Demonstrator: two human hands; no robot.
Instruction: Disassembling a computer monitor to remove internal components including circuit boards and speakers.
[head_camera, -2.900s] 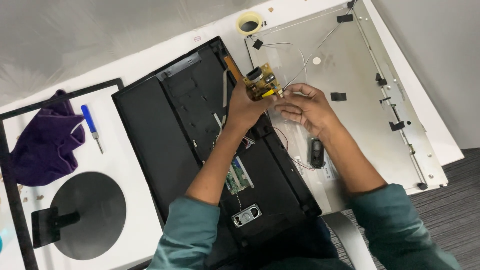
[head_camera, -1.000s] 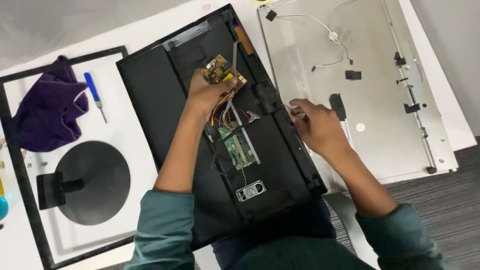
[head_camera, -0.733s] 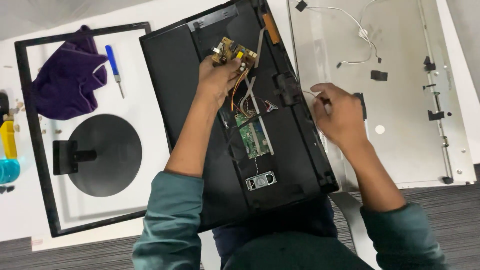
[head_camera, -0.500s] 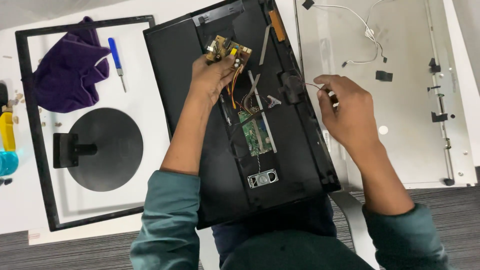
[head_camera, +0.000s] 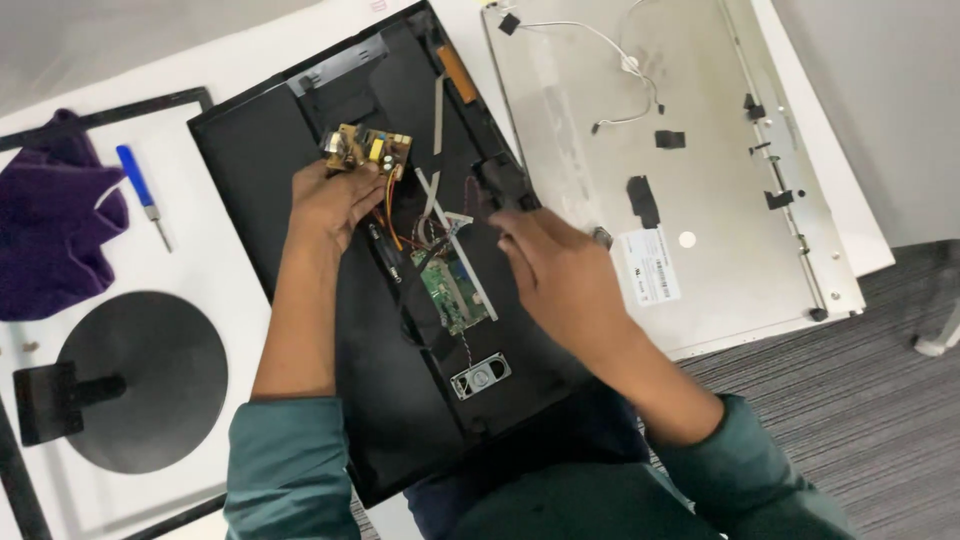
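1. The table (head_camera: 250, 270) has a white top and fills most of the view.
2. At the right and lower right there is a grey carpet floor (head_camera: 880, 400) with fine ribbed lines.
3. A small white leg or foot of some furniture (head_camera: 940, 340) shows at the right edge, on the carpet.
4. The light is soft and even, without hard shadows.

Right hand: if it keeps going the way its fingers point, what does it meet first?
The right hand points up-left over the black cover. First in line is likely the wire bundle by the green board, though its height above them is unclear.
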